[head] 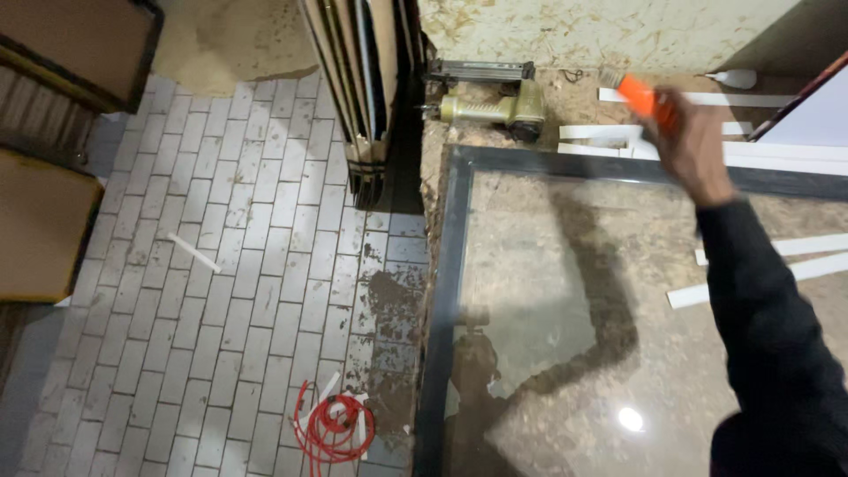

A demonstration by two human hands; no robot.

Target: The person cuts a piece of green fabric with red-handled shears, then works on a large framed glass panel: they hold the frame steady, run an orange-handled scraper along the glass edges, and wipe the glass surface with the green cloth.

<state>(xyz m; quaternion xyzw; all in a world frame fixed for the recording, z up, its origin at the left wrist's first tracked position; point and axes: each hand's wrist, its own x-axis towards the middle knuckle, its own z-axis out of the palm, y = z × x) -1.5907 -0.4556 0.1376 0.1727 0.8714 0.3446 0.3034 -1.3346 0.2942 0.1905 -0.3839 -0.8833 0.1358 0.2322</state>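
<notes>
Progress: dark-framed glass pane [548,291] is laid flat beneath the outstretched arm, nothing yet applied to it | Right hand [693,150]: closed around an orange-handled tool [645,99], blurred, raised over the pane's far edge | Left hand: not seen | Beyond hand: white strips [698,97]; left of it, nail gun [490,106].

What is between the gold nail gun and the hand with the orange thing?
In the head view, white strips lie on the dusty worktop between the gold nail gun and the right hand holding the orange tool.
</notes>
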